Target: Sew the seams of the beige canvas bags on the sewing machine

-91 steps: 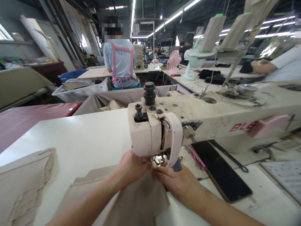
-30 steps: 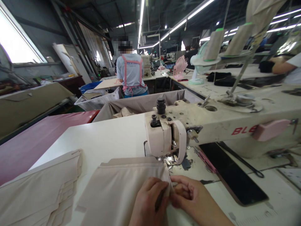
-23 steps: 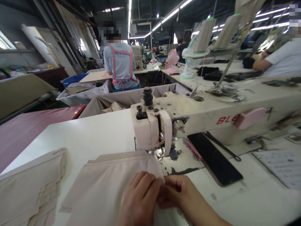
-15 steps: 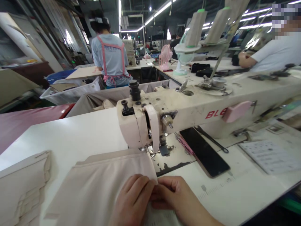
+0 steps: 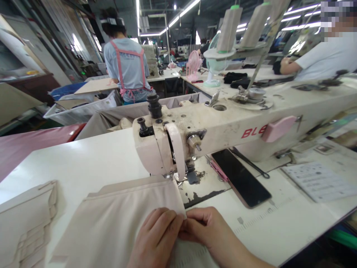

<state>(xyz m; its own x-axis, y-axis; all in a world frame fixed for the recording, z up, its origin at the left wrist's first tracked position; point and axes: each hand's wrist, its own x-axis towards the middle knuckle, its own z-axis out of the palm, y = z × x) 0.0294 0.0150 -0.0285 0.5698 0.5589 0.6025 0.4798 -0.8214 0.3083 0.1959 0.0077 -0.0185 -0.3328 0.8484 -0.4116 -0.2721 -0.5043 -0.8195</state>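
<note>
A beige fabric piece [image 5: 119, 216] lies across the white table, its far right corner under the needle area of the sewing machine [image 5: 164, 149]. My left hand [image 5: 158, 234] rests on the cloth with fingers bent, gripping it close to its right edge. Right beside it, my right hand [image 5: 202, 227] pinches the same edge between thumb and fingers. The two hands touch or nearly touch at the fingertips. Exactly how the edge is folded under the fingers is hidden. Off to the left lies a stack of beige fabric pieces [image 5: 28, 219].
A black phone [image 5: 241, 178], pink thread snips [image 5: 219, 169] and a dark metal tool [image 5: 251, 163] lie right of the needle. Further right is a printed sheet [image 5: 315, 180]. Thread cones [image 5: 229, 29] stand behind the machine. One co-worker [image 5: 126, 63] stands beyond; another [image 5: 329, 56] is at right.
The view has shifted slightly, so the scene sits a little further left and higher. Both hands keep their hold on the fabric edge, and the cloth stays at the needle.
</note>
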